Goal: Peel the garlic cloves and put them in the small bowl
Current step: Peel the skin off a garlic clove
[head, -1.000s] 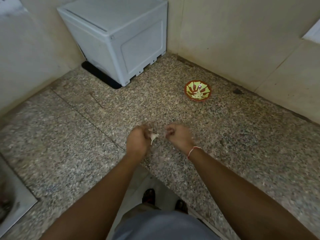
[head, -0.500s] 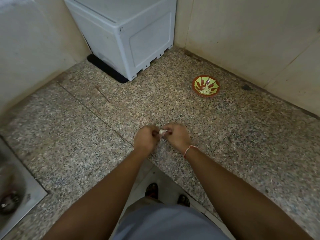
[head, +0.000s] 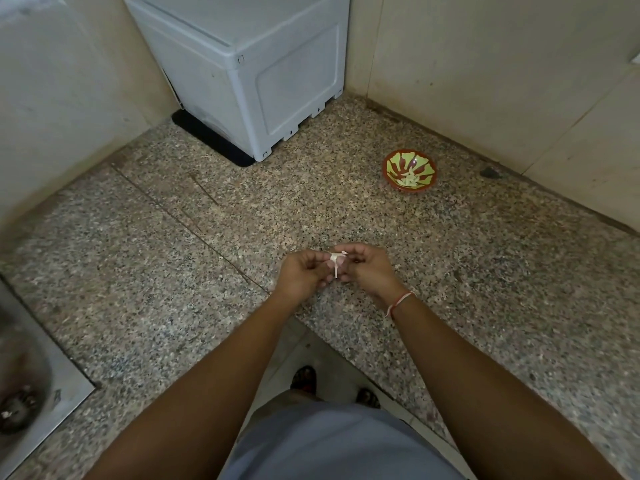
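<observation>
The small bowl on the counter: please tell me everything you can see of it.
The small bowl is round and shallow, with a reddish-brown rim and outside; inside, yellow-green patches alternate with red-brown streaks. It stands upright on the speckled stone counter, near the wall corner, apart from both hands. A few pale pieces, probably peeled garlic, lie at its bottom.

Garlic clove (head: 335, 260) mostly hidden between curled fingers of left hand (head: 300, 274) and right hand (head: 367, 268); only pale skin and 1 dangling strip showing. Pale pieces in small bowl (head: 408, 169) too small to count or tell peeled from unpeeled. White box (head: 249, 60) cut off by top edge. Steel sink (head: 31, 403) cut off at left edge, drain blurred. 2 sandalled feet (head: 303, 377) partly hidden behind grey clothing (head: 332, 445).
</observation>
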